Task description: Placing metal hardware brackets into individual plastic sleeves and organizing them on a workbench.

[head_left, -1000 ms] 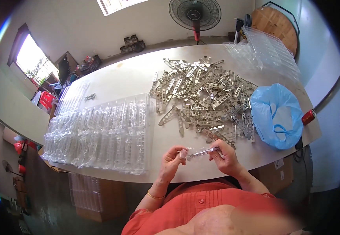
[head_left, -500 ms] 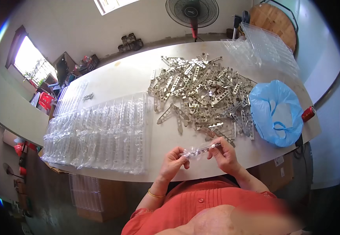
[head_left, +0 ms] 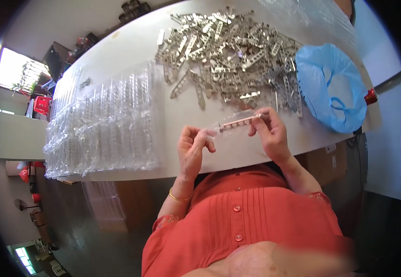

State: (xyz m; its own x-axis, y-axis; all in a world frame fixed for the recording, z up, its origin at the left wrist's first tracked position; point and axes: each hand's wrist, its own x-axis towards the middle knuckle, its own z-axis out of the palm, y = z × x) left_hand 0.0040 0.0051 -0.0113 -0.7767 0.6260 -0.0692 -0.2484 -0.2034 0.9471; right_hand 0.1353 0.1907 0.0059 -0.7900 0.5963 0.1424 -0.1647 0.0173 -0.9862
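Above the table's front edge, a narrow perforated metal strip [head_left: 238, 123] spans the gap between my hands, with clear thin plastic around it. The fingers of my right hand [head_left: 274, 138] are closed on the strip's right end. At the other end, my left hand [head_left: 192, 150] pinches the loose end of the clear plastic sleeve [head_left: 213, 131]. Just beyond my hands lies a large tangled pile of similar metal strips [head_left: 237, 60]. To the left, clear plastic trays [head_left: 103, 129] hold rows of wrapped pieces.
A blue plastic bag [head_left: 307, 87] stands open to the right of the pile, with a red can [head_left: 371, 96] beside it. More clear plastic trays [head_left: 311, 18] lie at the far right. Under the white table [head_left: 177, 157] are a cardboard box [head_left: 327, 166] and stacked trays [head_left: 103, 198].
The view has tilted downward, so the table sits higher in the picture. The strip has turned and now shows its holed face; both hands still hold the strip and sleeve.
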